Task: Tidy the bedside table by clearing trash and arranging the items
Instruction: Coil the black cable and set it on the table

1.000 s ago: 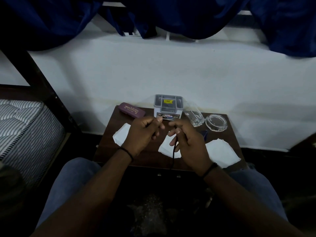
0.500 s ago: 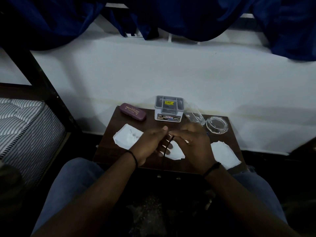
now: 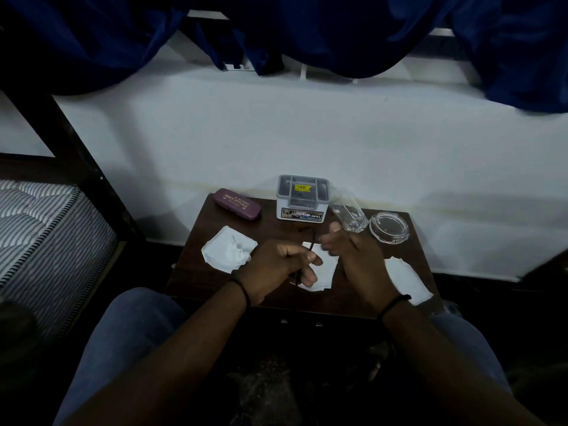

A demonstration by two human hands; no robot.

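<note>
Both hands had sunk lower over the counter (image 3: 353,302). The left hand (image 3: 276,269) pinched a thin dark cord (image 3: 311,246); whether the blurred right hand (image 3: 356,259) gripped anything, I could not tell. Its knuckles sat near the glass tumbler (image 3: 349,212), and a careless flick might have toppled it.

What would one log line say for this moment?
left hand: grips cord | right hand: open, blurred | table: three tissues, case, box, glass, ashtray

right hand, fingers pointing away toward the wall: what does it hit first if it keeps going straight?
Probably the drinking glass: the right hand has its fingertips just short of its base. Depth is unclear in this single view.
</note>
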